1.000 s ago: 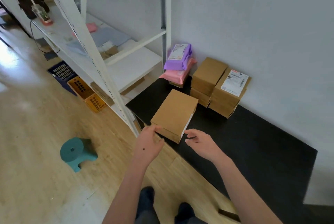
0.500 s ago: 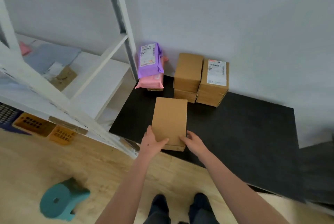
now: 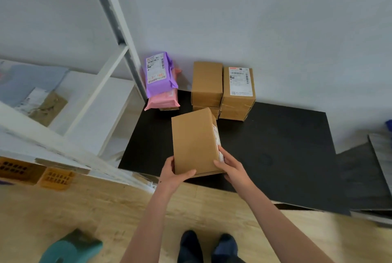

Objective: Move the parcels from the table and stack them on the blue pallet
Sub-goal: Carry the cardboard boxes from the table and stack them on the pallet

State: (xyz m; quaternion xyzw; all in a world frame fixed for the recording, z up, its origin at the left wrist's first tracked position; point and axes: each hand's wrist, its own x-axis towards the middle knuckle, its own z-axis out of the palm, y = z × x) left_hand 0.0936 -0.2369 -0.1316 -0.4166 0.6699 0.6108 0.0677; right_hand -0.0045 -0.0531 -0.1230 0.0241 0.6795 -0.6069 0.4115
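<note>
A plain brown cardboard parcel (image 3: pixel 194 140) is gripped at its near end by both hands, my left hand (image 3: pixel 175 174) at the near left corner and my right hand (image 3: pixel 230 166) on the right side, where a white label shows. It is over the front of a black flat surface (image 3: pixel 275 146). Against the wall stand two stacks of brown boxes, one plain (image 3: pixel 206 81) and one labelled (image 3: pixel 238 84). To their left a purple mailer (image 3: pixel 158 73) lies on a pink mailer (image 3: pixel 163 100). No blue pallet shows clearly.
A white metal shelving rack (image 3: pixel 110 29) stands at the left with grey and brown packets on its shelf. Orange crates (image 3: pixel 56 178) sit beneath it. A teal stool (image 3: pixel 72 248) is on the wooden floor near my shoes. A grey board (image 3: pixel 381 156) leans at the right edge.
My hands closed onto the near end of the brown parcel, which now looks raised and nearer. The camera has swung right and down, squaring the view on the black surface.
</note>
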